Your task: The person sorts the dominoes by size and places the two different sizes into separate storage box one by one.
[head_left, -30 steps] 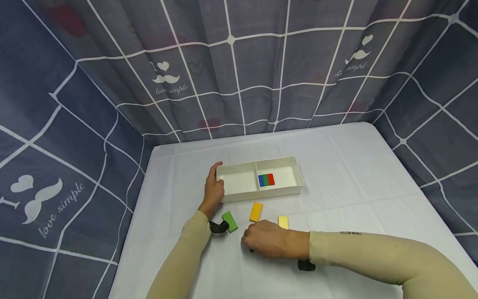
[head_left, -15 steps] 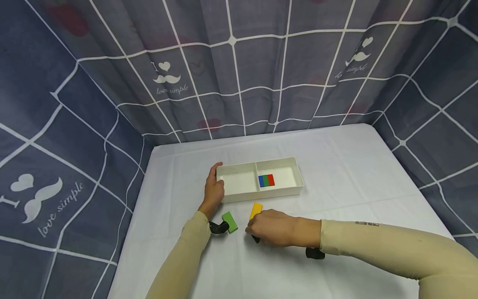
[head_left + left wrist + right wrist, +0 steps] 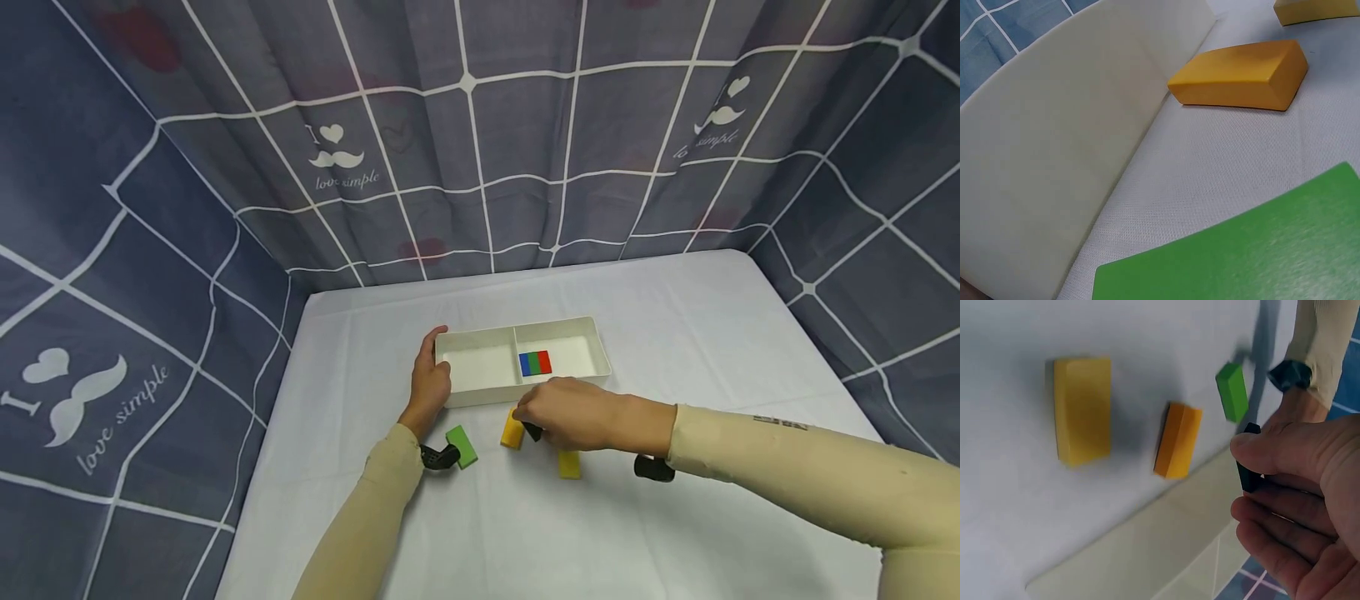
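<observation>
My left hand (image 3: pixel 429 383) grips the left end of a white two-compartment box (image 3: pixel 480 395), thumb on the near side. In the right compartment lie a blue block (image 3: pixel 525 364), a green one and a red block (image 3: pixel 544 362), side by side. My right hand (image 3: pixel 573 412) pinches a small black block (image 3: pixel 1249 464) between thumb and fingers, just in front of the box. Below that hand lie an orange block (image 3: pixel 1235 75) and a yellow block (image 3: pixel 1083 409) on the table. A light green block (image 3: pixel 462 447) rests beside the left wrist.
A white cloth covers the table (image 3: pixel 675 333). Grey-blue curtains (image 3: pixel 525 150) with white grid lines stand behind it and at both sides. The box's left compartment (image 3: pixel 480 360) has nothing in it. A black wrist strap (image 3: pixel 439 457) sits close by the light green block.
My right hand has lifted the black block and moved it up and to the right, toward the box. The left hand keeps its grip on the box's end.
</observation>
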The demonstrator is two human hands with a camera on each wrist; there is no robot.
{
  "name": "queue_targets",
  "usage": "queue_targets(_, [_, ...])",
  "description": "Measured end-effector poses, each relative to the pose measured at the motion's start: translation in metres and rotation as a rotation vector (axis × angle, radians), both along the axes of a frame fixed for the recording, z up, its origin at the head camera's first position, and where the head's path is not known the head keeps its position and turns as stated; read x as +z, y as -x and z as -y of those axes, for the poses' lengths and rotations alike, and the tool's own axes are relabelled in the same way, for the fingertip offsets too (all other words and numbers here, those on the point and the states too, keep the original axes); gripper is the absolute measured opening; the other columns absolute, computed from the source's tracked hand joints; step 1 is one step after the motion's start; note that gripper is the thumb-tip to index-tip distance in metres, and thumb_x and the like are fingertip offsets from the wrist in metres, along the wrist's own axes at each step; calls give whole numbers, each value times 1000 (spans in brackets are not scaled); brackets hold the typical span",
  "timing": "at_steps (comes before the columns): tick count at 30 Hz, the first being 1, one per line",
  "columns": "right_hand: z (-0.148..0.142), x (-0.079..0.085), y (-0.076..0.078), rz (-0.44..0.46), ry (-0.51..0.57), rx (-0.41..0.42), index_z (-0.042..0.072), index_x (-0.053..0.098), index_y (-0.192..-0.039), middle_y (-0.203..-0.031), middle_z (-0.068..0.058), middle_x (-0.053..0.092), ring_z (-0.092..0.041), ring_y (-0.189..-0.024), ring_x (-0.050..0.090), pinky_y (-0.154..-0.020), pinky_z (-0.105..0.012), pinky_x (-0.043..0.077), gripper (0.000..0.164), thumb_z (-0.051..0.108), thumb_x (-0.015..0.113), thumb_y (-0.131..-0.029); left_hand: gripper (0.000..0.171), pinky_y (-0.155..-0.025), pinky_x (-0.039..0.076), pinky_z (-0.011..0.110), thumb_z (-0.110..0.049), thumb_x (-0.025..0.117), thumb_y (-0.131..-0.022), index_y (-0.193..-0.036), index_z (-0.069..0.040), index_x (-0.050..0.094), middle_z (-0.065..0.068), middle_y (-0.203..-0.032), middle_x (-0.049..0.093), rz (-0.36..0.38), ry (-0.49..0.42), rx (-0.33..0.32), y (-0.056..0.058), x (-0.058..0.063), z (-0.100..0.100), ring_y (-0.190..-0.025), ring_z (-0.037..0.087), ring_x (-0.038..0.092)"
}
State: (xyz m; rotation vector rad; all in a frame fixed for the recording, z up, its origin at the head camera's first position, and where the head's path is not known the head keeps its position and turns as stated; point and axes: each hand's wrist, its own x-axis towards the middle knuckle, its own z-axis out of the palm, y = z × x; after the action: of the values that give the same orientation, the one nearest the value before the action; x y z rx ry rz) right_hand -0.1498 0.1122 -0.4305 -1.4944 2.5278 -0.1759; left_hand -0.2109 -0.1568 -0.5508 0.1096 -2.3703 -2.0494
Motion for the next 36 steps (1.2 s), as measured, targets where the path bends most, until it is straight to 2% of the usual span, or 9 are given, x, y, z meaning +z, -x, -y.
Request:
queue_targets(3, [-4,4,7,18,-1,-32,9,81,-120,-110,1,82,-14,-92,74,-83,-31,64,35,0,87,-87,71,-127,35,59,8,35,-99,-167,-14,39,13,-166,49,2,-1,3,0,-1,0,-152,36,47])
queue_targets(8, [-13,10,24,65,16,-72,9,80,-114,-96,4,79,-10,-81,67,-75,-27,59,29,-1,86,-88,72,-131,33,57,9,35,-99,-167,-15,39,13,-169,46,5,3,9,-1,0,0,-157,34,43])
queue_targets(13, [-23,13,47,41,53,-109,11,81,-106,-92,5,78,-10,-79,65,-74,-29,58,24,1,89,-86,73,-131,32,57,10,35,-98,-167,-12,38,14,-169,45,0,2,12,-1,-1,0,-157,35,43])
queue_targets(17, [-31,12,64,22,74,-154,9,83,-111,-108,0,83,-16,-94,75,-88,-40,63,29,2,91,-84,73,-129,34,57,10,35,-97,-167,-12,39,15,-168,47,-3,-1,13,-1,-1,0,-155,35,45])
queue_targets(21, [-38,10,77,30,76,-209,2,80,-126,-122,-10,82,-27,-110,78,-98,-46,63,43,2,91,-84,73,-130,33,57,10,35,-97,-167,-13,39,15,-168,46,-5,6,14,-1,0,0,-156,35,44])
queue_targets(25, [-42,5,90,28,74,-240,2,81,-123,-118,-9,83,-26,-104,78,-95,-45,64,40,1,91,-84,73,-132,31,57,9,35,-98,-167,-15,39,13,-170,44,1,13,10,-1,2,0,-159,34,41])
queue_targets(31, [-46,-6,105,45,52,-261,2,82,-115,-103,-8,82,-20,-86,71,-83,-41,63,33,-1,90,-84,73,-131,32,57,10,34,-97,-166,-13,39,15,-171,44,-8,19,3,-1,3,0,-159,34,41])
queue_targets(36, [-46,-18,112,83,19,-304,0,81,-118,-105,-10,82,-21,-87,70,-85,-42,63,34,-2,88,-85,72,-131,32,56,9,34,-97,-165,-15,40,15,-171,44,-1,39,5,-1,5,-1,-158,34,42])
